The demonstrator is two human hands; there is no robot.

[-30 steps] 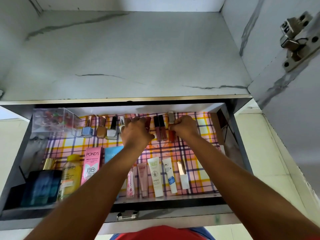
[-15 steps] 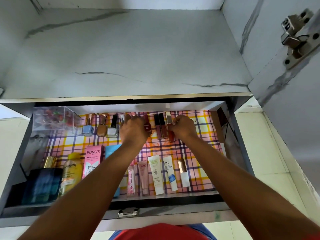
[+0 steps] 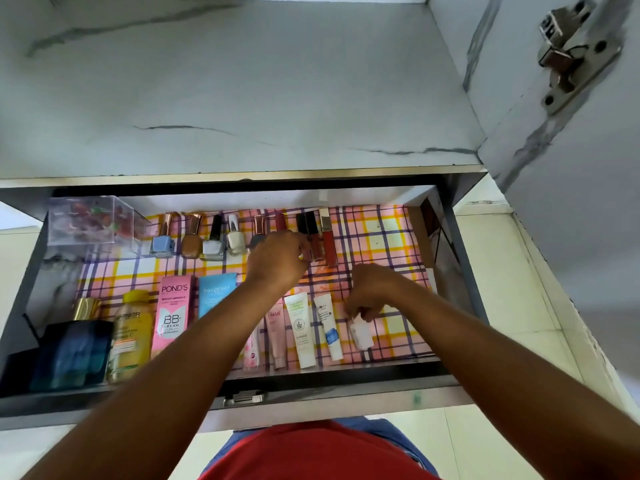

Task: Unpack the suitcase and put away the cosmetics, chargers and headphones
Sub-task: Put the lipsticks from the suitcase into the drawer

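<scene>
- Where the cabinet stands open, a pulled-out drawer point(image 3: 446, 244) lined with plaid paper point(image 3: 381, 233) holds the cosmetics.
- Front row: a yellow bottle point(image 3: 133, 336), a pink POND'S box point(image 3: 173, 311), then tubes point(image 3: 300, 329) lying side by side.
- Back row: nail polish bottles point(image 3: 213, 239) and lip glosses point(image 3: 327, 237).
- Left hand point(image 3: 278, 261), fingers curled, reaches the lip glosses; what it holds I cannot tell.
- Right hand point(image 3: 370, 294) pinches the top of a small white tube point(image 3: 360, 332) at the right end of the front row.
</scene>
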